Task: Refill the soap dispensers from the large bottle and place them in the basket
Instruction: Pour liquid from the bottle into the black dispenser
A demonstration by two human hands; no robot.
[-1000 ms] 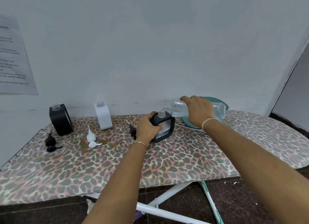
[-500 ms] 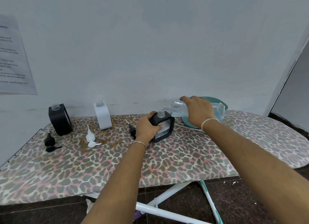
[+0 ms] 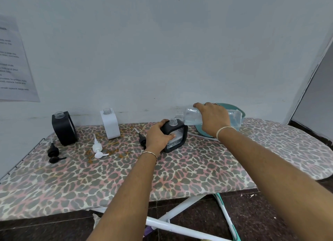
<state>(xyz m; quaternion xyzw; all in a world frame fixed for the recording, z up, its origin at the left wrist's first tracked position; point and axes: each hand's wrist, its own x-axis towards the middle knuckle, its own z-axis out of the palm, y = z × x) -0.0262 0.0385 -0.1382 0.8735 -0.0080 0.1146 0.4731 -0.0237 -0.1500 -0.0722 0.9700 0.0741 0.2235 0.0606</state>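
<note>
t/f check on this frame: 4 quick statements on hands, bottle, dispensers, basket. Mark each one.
1. The left hand has its grip on the black dispenser with the clear window. True.
2. The large bottle stands upright on the board. False: the right hand holds it tipped on its side, mouth toward the black dispenser's open neck.
3. The white dispenser has its pump screwed on. False: its neck is open, and a white pump lies on the ironing board in front of it.
4. The teal basket sits behind the right hand and the bottle. True.
</note>
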